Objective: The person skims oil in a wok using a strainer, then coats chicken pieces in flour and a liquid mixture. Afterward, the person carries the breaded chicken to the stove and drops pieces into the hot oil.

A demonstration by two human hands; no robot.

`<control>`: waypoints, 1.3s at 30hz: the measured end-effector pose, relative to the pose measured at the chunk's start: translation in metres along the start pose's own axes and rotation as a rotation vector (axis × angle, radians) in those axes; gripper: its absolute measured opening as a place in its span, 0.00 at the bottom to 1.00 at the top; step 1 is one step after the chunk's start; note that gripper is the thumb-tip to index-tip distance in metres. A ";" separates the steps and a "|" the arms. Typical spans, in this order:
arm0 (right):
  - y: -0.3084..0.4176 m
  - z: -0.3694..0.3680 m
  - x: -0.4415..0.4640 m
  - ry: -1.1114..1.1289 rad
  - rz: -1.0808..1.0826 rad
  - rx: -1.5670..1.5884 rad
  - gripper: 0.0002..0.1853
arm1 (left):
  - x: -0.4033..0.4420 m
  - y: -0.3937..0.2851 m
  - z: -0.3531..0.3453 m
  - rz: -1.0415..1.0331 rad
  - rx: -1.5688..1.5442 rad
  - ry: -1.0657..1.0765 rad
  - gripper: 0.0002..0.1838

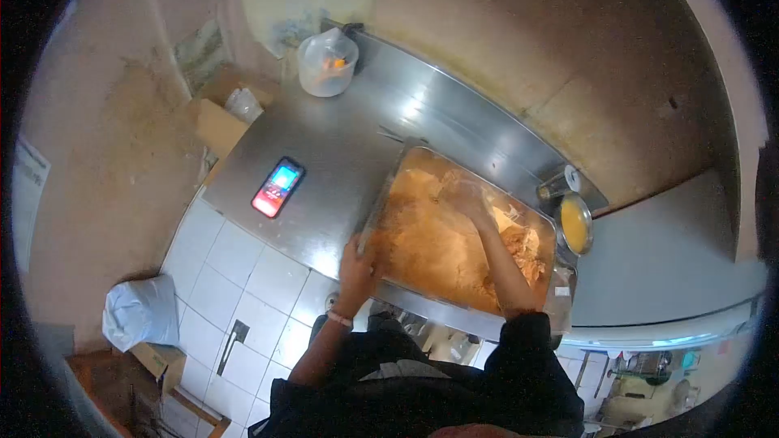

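Observation:
A large clear-walled tray of orange-brown breading powder sits on the steel counter. My left hand, with a band at its wrist, has its fingers closed over the tray's near left edge. Inside the tray, toward the back, my right hand is down in the powder and coated with it. Its fingers blend into the powder, so I cannot make out their shape or anything in them. Coated, craggy pieces lie along the tray's right side.
A phone with a lit screen lies on the steel counter at left. Behind it stands a translucent tub. Right of the tray are a metal bowl of yellow liquid and a metal canister. A cardboard box stands beyond the counter's left end.

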State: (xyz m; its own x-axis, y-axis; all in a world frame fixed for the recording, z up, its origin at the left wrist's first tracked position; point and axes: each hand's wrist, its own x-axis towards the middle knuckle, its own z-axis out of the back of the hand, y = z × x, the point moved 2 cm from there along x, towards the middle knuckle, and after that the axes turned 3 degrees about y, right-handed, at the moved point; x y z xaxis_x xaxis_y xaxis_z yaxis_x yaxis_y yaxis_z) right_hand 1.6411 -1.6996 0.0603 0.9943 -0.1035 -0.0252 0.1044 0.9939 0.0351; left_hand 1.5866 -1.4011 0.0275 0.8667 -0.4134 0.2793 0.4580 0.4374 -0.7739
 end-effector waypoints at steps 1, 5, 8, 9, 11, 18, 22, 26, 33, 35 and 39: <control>0.010 0.035 -0.017 -0.093 0.088 0.112 0.13 | 0.005 -0.006 0.004 0.027 -0.019 -0.035 0.24; -0.062 0.007 -0.089 0.053 0.032 0.031 0.13 | 0.000 -0.013 0.010 0.123 -0.061 0.085 0.29; -0.105 0.035 -0.155 0.138 0.058 -0.052 0.14 | -0.001 -0.011 0.005 0.048 0.015 0.068 0.23; -0.125 0.043 -0.175 0.161 0.054 -0.088 0.14 | -0.002 -0.008 0.003 0.032 0.044 0.066 0.20; -0.178 0.058 -0.201 0.160 0.057 -0.232 0.16 | -0.005 -0.004 0.000 0.028 0.055 0.047 0.13; -0.406 0.037 -0.225 -0.057 -0.380 0.147 0.11 | -0.009 -0.002 -0.002 0.186 0.014 0.061 0.12; -0.507 -0.037 -0.227 0.200 -0.267 -0.718 0.12 | -0.006 -0.010 -0.006 0.144 0.047 0.030 0.12; -0.518 -0.089 -0.233 0.147 -0.624 -0.363 0.16 | -0.007 -0.011 -0.005 0.153 0.173 0.060 0.13; -0.507 -0.045 -0.239 0.025 -0.832 -0.049 0.19 | -0.007 -0.009 -0.009 0.193 0.147 0.006 0.13; -0.504 -0.019 -0.236 -0.027 -0.884 0.014 0.20 | -0.009 -0.006 -0.007 0.186 0.169 -0.008 0.12; -0.499 0.013 -0.235 -0.129 -0.939 0.037 0.23 | -0.008 -0.008 -0.006 0.189 0.127 0.034 0.12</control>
State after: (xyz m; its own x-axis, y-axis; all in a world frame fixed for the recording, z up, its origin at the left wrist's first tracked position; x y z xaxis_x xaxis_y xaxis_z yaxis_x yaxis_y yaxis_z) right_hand 1.3556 -2.1718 0.0620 0.4983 -0.8655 0.0510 0.8610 0.5009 0.0883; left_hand 1.5753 -1.4063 0.0281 0.9331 -0.3405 0.1153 0.3116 0.6058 -0.7321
